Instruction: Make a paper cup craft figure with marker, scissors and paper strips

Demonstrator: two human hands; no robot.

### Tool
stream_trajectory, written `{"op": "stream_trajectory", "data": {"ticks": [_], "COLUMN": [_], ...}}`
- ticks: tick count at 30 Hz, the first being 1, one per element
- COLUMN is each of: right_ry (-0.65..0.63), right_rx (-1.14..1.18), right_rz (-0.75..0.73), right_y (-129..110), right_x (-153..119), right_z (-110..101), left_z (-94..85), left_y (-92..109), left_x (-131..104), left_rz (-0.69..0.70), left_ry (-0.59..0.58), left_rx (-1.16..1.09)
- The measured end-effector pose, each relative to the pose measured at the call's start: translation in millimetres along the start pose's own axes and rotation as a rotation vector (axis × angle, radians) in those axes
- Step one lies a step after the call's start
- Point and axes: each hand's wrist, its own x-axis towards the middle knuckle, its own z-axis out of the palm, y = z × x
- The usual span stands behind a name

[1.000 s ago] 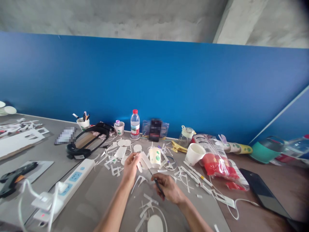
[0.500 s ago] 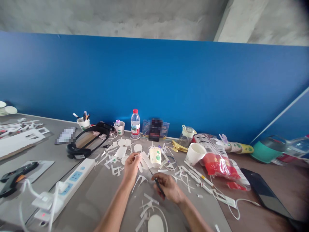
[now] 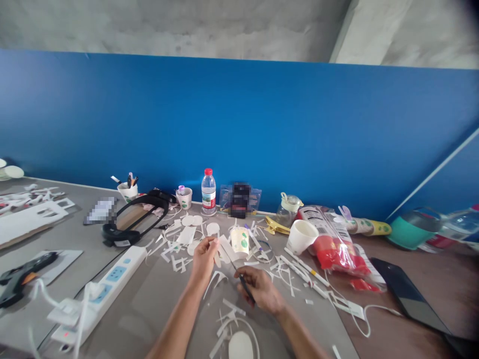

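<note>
My left hand (image 3: 204, 257) is closed, thumb and fingertips pinched at the edge of a white paper strip (image 3: 226, 247) that slants down to the right. My right hand (image 3: 258, 288) is wrapped around a slim black-handled tool (image 3: 246, 288). Its thin tip points up and left toward the strip; whether it is a knife or scissors I cannot tell. Just behind the strip stands a paper cup (image 3: 240, 242) with green leaf prints. Curved paper offcuts (image 3: 216, 280) lie on the table between my forearms, and a white oval piece (image 3: 240, 345) is nearest me.
A power strip (image 3: 108, 289) and a glue gun (image 3: 26, 279) lie at left, near a black headset (image 3: 123, 234). A water bottle (image 3: 208, 194) stands by the blue partition (image 3: 239, 119). At right are a white cup (image 3: 302, 237), markers (image 3: 307, 267), a red bag (image 3: 337, 249) and a phone (image 3: 407, 294).
The view has shifted very slightly. Both hands keep nearly the same pose, with the tool's tip still near the paper strip.
</note>
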Motion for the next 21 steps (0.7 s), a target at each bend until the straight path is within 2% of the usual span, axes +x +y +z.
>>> {"op": "stream_trajectory", "data": {"ticks": [6, 15, 21], "right_ry": [-0.004, -0.014, -0.015], "right_rx": [-0.002, -0.016, -0.032], "right_rz": [0.011, -0.009, -0.017], "right_y": [-4.3, 0.4, -3.4], "right_x": [-1.1, 0.2, -1.0], "right_z": [-0.7, -1.9, -2.0], "left_z": [2.6, 5.6, 5.0], "left_y": [-5.9, 1.5, -1.8], "left_x": [-0.3, -3.8, -4.4], "left_rz": [0.003, -0.013, -0.017], "left_ry": [-0.019, -0.006, -0.015], "left_rx": [-0.013, -0.046, -0.081]}}
